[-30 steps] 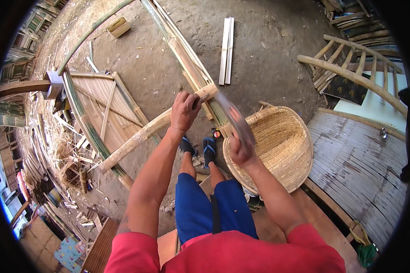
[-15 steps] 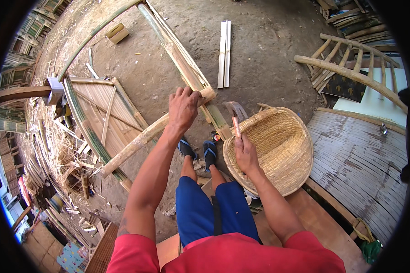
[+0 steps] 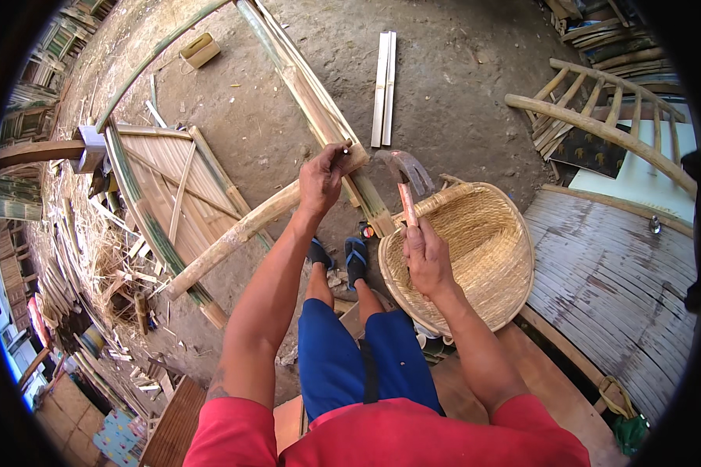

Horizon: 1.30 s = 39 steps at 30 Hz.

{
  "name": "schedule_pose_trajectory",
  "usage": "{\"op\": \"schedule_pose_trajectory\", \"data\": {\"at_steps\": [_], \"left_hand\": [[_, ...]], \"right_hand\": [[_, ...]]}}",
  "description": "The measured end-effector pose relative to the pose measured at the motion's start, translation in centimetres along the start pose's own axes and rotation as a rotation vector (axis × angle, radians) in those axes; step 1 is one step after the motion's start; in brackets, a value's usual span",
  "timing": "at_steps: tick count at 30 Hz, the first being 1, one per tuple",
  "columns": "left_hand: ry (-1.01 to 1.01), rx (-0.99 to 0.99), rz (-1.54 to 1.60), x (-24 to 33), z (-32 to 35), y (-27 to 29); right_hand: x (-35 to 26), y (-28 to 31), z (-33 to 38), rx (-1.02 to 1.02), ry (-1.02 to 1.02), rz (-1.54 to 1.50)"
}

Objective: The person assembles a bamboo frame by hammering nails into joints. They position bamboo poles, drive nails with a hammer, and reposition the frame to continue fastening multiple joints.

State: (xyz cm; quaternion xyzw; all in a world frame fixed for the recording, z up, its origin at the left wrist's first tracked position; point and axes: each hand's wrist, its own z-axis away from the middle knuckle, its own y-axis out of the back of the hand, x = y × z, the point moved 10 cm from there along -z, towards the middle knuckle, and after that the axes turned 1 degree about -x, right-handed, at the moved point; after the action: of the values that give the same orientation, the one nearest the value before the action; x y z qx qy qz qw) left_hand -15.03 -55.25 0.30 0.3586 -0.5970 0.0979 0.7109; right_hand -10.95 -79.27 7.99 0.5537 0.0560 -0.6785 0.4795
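Hammer (image 3: 407, 204) in the right hand (image 3: 430, 261), fingers wrapped round its handle, just beside a woven basket (image 3: 494, 265); pale strips (image 3: 380, 97) lie beyond, a bamboo frame (image 3: 296, 78) leftward. Its head points up the view, long axis leaning slightly left. The left hand (image 3: 320, 180) bends at the crosswise pole (image 3: 234, 233); its exact grip I cannot tell.

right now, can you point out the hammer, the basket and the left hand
Hammer (image 3: 406, 198): head view, on its handle.
Basket (image 3: 479, 253): head view, on the woven inside.
Left hand (image 3: 320, 184): head view, on its back.
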Motion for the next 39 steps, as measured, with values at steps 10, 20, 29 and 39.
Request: {"op": "schedule_pose_trajectory", "data": {"at_steps": [10, 20, 29, 39], "left_hand": [[-0.101, -0.001, -0.078, 0.8, 0.3, 0.4], [-0.139, -0.06, -0.041, 1.0, 0.3, 0.2], [-0.119, -0.252, -0.596, 1.4, 0.6, 2.5], [0.026, -0.401, -0.673, -1.0, 1.1, 2.1]], "right_hand": [[-12.3, 2.1, 0.4, 0.13, 0.671, 0.1], [-7.8, -1.4, -2.1, -0.064, 0.224, 0.144], [-16.4, 3.0, 2.6, 0.202, 0.805, 0.065], [-10.8, 0.0, -0.8, 0.251, 0.551, 0.268]]}}
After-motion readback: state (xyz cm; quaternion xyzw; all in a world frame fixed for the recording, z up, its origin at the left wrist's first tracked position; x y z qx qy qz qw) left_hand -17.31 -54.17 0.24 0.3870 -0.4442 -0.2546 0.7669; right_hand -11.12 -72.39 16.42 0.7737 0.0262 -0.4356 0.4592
